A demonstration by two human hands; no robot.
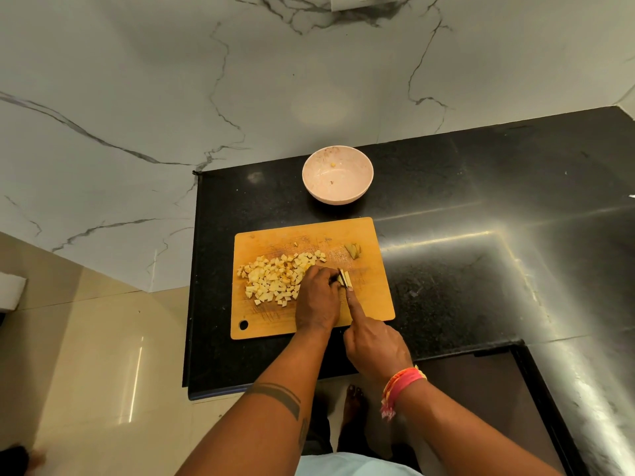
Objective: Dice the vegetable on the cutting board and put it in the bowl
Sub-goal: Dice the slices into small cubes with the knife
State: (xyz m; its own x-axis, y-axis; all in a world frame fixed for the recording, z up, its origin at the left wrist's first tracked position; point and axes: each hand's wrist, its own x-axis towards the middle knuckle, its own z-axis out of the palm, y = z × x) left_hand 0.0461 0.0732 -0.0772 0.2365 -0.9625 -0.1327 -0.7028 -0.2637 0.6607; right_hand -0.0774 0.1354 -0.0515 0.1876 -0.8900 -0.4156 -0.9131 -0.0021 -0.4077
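Note:
A wooden cutting board (374, 304) lies on the black counter. A heap of pale yellow diced vegetable (275, 278) covers its left half. My left hand (316, 300) presses down on a small remaining vegetable strip (344, 278) near the board's middle. My right hand (374, 345) grips a knife, index finger stretched along the blade's back; the knife (347, 286) is mostly hidden, its blade at the strip. A pale pink bowl (311, 166) stands beyond the board, holding only a couple of tiny bits.
A vegetable end scrap (354, 250) lies at the board's far right corner. The black counter (481, 218) extends right and wraps around toward me. A marble wall (171, 97) rises behind and left; tiled floor (86, 338) lies below left.

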